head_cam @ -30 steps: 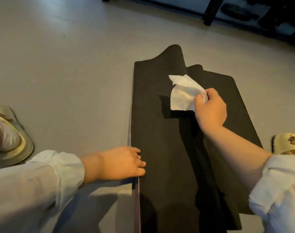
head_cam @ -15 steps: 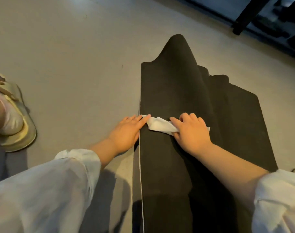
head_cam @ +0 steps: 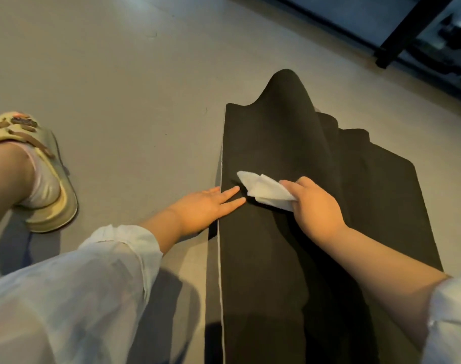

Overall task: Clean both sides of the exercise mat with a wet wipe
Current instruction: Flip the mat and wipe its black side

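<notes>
- While my right hand (head_cam: pixel 317 206) pinches the wipe (head_cam: pixel 266 191) mid-frame on the mat (head_cam: pixel 263 258), my left hand (head_cam: pixel 205 206) lies flat, fingers straight, on its edge.
- Risk: the raised fold could slide if that hand slips.

I can read no text, label, brand, number or sign anywhere here, neither on my black foam exercise mat (head_cam: pixel 276 258) nor on anything around it.
</notes>
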Available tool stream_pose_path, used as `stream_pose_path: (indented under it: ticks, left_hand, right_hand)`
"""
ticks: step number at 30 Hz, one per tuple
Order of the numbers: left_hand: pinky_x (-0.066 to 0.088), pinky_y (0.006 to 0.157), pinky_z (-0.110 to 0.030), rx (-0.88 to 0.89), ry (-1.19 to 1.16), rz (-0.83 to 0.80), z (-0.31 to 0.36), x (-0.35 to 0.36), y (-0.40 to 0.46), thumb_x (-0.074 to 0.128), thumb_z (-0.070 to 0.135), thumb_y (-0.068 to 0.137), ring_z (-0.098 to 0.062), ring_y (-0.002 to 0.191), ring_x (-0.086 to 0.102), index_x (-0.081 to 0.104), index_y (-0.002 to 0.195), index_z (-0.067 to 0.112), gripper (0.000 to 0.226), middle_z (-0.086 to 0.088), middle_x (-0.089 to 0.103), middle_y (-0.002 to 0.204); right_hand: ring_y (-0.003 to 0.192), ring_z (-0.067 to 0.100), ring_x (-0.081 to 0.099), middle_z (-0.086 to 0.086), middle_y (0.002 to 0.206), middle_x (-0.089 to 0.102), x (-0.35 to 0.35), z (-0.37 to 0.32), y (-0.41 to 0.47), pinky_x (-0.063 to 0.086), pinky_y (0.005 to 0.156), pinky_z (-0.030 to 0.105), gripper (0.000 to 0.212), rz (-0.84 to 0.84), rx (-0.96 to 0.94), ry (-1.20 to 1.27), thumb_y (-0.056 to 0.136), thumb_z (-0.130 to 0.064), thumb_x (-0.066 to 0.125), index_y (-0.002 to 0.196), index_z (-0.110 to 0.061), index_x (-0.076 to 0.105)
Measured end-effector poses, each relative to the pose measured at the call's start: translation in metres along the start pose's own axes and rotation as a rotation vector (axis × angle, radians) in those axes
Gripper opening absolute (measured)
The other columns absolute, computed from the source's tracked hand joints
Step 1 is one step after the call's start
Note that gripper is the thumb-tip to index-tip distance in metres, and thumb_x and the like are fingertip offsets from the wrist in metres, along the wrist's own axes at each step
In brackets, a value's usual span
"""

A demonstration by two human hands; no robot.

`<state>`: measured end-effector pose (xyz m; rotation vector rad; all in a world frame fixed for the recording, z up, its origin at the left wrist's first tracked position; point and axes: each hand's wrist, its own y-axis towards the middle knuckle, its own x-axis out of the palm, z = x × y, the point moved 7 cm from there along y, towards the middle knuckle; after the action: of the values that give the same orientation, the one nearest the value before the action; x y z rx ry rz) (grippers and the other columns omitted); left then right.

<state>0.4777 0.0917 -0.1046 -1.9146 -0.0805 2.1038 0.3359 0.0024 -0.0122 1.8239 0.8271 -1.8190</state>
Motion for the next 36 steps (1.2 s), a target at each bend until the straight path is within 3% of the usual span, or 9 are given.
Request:
stream_pose_path:
  ticks: [6, 10, 14, 17, 19, 23, 30, 33, 36]
  left_hand:
    - [0.015, 0.115, -0.034, -0.138, 0.188, -0.080, -0.087, -0.014, -0.054, 0.028, 0.006, 0.101, -0.029, 0.145, 0.009, -0.006, 0.151, 0.030, 0.065, 0.000, -0.013, 0.158]
    - [0.016, 0.117, -0.040, -0.403, 0.147, -0.006, -0.172, -0.026, -0.112, 0.027, 0.014, 0.101, -0.031, 0.144, 0.014, 0.012, 0.151, 0.021, 0.053, -0.009, 0.002, 0.159]
    - [0.020, 0.115, -0.037, -0.683, 0.024, 0.023, -0.198, -0.029, -0.156, 0.039, 0.000, 0.096, -0.029, 0.145, 0.014, 0.009, 0.152, 0.024, 0.068, -0.011, -0.003, 0.159]
    - [0.022, 0.115, -0.036, -0.678, -0.151, 0.059, -0.188, -0.019, -0.162, 0.042, 0.014, 0.099, -0.028, 0.144, 0.015, 0.010, 0.151, 0.023, 0.062, -0.009, -0.003, 0.159]
    - [0.016, 0.116, -0.035, -0.631, -0.248, 0.000, -0.176, -0.002, -0.164, 0.042, 0.029, 0.100, -0.028, 0.145, 0.011, 0.010, 0.151, 0.024, 0.061, -0.009, -0.004, 0.159]
    - [0.011, 0.118, -0.035, -0.535, -0.237, -0.038, -0.162, 0.019, -0.162, 0.039, 0.047, 0.097, -0.025, 0.146, 0.004, 0.004, 0.151, 0.027, 0.068, -0.008, -0.008, 0.159]
    - [0.004, 0.117, -0.040, -0.453, -0.124, -0.078, -0.161, 0.046, -0.172, 0.018, 0.061, 0.095, -0.021, 0.146, -0.003, -0.003, 0.151, 0.030, 0.067, 0.001, -0.016, 0.158]
    - [-0.004, 0.116, -0.036, -0.467, -0.179, 0.035, -0.160, 0.055, -0.179, -0.011, 0.068, 0.072, -0.016, 0.146, -0.004, -0.002, 0.150, 0.030, 0.088, 0.008, -0.014, 0.156]
    - [-0.011, 0.112, -0.027, -0.516, -0.292, 0.154, -0.168, 0.059, -0.184, -0.010, 0.061, 0.070, -0.009, 0.146, 0.001, 0.007, 0.151, 0.027, 0.090, 0.011, 0.001, 0.157]
  right_hand:
    - [0.081, 0.020, 0.047, 0.002, 0.091, 0.043, -0.061, -0.059, -0.003, 0.041, 0.066, 0.034, 0.037, 0.285, -0.173, 0.248, 0.092, -0.010, 0.043, 0.124, -0.018, 0.059]
    - [0.085, 0.016, 0.048, -0.005, 0.097, 0.041, -0.060, -0.082, 0.005, 0.046, 0.070, 0.031, 0.039, 0.248, -0.135, 0.207, 0.092, -0.016, 0.054, 0.130, -0.025, 0.051]
    - [0.080, 0.015, 0.049, -0.004, 0.098, 0.042, -0.037, -0.082, 0.008, 0.041, 0.062, 0.027, 0.036, 0.143, -0.037, 0.134, 0.096, -0.021, 0.047, 0.131, -0.025, 0.047]
    - [0.093, 0.021, 0.055, 0.003, 0.114, 0.047, -0.023, -0.082, 0.009, 0.050, 0.073, 0.031, 0.042, 0.058, 0.072, 0.108, 0.097, -0.017, 0.044, 0.139, -0.019, 0.041]
    - [0.097, 0.022, 0.057, 0.005, 0.118, 0.048, -0.018, -0.083, 0.010, 0.051, 0.077, 0.032, 0.042, 0.036, 0.139, 0.150, 0.097, -0.015, 0.045, 0.138, -0.018, 0.042]
    - [0.103, 0.027, 0.057, 0.009, 0.125, 0.051, -0.004, -0.084, 0.022, 0.051, 0.085, 0.038, 0.041, 0.005, 0.259, 0.312, 0.096, -0.012, 0.041, 0.136, -0.015, 0.048]
    - [0.086, 0.024, 0.056, 0.011, 0.113, 0.057, 0.020, -0.103, 0.057, 0.045, 0.063, 0.028, 0.037, -0.029, 0.429, 0.545, 0.093, -0.006, 0.040, 0.127, -0.011, 0.055]
    - [0.093, 0.026, 0.056, 0.012, 0.110, 0.057, 0.026, -0.118, 0.083, 0.050, 0.075, 0.035, 0.036, -0.020, 0.490, 0.569, 0.092, -0.003, 0.040, 0.124, -0.008, 0.056]
    - [0.113, 0.032, 0.053, 0.015, 0.130, 0.051, 0.026, -0.135, 0.117, 0.048, 0.093, 0.039, 0.041, 0.054, 0.539, 0.587, 0.093, -0.003, 0.041, 0.132, -0.008, 0.051]
